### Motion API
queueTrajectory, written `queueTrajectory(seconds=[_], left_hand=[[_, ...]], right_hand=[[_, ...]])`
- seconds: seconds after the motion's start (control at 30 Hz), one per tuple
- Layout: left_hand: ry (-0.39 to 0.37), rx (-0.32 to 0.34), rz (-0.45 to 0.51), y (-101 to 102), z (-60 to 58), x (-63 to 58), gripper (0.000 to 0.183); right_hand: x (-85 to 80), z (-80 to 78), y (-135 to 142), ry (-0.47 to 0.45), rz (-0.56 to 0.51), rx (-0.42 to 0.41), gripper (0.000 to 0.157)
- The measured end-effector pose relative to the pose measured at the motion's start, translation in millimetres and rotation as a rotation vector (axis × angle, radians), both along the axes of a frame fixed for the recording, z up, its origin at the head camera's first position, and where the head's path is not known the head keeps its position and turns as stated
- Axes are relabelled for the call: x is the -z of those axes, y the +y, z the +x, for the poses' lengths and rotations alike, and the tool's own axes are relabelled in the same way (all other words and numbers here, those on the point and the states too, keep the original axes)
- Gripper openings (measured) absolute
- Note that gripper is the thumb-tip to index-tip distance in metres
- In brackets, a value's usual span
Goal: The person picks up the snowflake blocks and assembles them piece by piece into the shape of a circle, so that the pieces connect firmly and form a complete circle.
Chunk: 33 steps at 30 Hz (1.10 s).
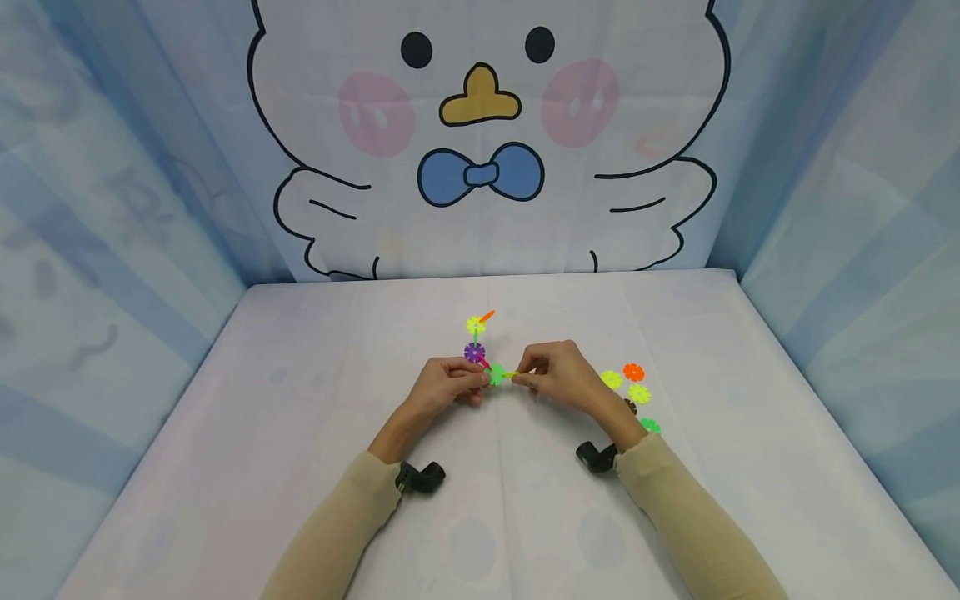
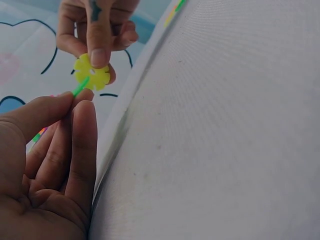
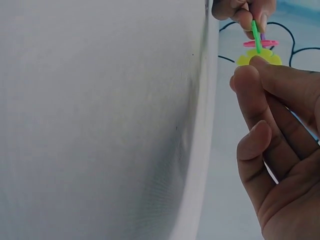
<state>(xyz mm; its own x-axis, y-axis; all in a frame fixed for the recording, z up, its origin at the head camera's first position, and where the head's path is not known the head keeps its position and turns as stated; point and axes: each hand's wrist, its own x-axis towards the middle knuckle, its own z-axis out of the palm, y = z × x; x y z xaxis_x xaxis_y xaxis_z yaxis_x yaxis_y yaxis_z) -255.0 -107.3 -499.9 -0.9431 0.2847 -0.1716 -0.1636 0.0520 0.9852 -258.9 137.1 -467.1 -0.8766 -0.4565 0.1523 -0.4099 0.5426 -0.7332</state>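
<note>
Pale blue curtains [image 1: 82, 275] flank the scene at 9 and 3 o'clock, and a backdrop [image 1: 480, 237] printed with a cartoon figure in a blue bow tie [image 1: 481, 173] stands at 12, beyond a white surface [image 1: 225, 433]. We count 12 as the far edge in the head view.

Near the centre we see the left hand [image 1: 448, 385] pinching a green disc [image 1: 496, 375] between thumb and finger. At 3 o'clock from it, the right hand [image 1: 557, 375] grasps a yellow disc [image 2: 100, 79] the same way. These two notched pieces meet between the fingertips; we cannot tell how deeply one slot sits in the other.

From the green disc we follow a joined chain toward 11 o'clock: a pink disc [image 1: 484, 363] seen edge-on, a purple disc [image 1: 475, 352], a thin green piece [image 1: 476, 337], another yellow one [image 1: 476, 325] and an orange tip [image 1: 487, 317].

Around 4 o'clock from the right hand we find loose discs [image 1: 640, 393]: an orange, two yellows, a brown and a green, the brown partly hidden by the wrist.

Tan sleeves [image 1: 337, 517] enter from 7 and 5 o'clock, and we notice black gadgets [image 1: 423, 477] at both wrists.
</note>
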Motion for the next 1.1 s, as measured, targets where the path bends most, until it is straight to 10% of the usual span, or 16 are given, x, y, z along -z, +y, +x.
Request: queueTrajectory(seconds=[1.1], left_hand=[[0.034,0.022,-0.045,-4.3,-0.9,3.2,0.016]], right_hand=[[2.6,3.2,-8.5,0.054,-0.016,-0.019,0.011]])
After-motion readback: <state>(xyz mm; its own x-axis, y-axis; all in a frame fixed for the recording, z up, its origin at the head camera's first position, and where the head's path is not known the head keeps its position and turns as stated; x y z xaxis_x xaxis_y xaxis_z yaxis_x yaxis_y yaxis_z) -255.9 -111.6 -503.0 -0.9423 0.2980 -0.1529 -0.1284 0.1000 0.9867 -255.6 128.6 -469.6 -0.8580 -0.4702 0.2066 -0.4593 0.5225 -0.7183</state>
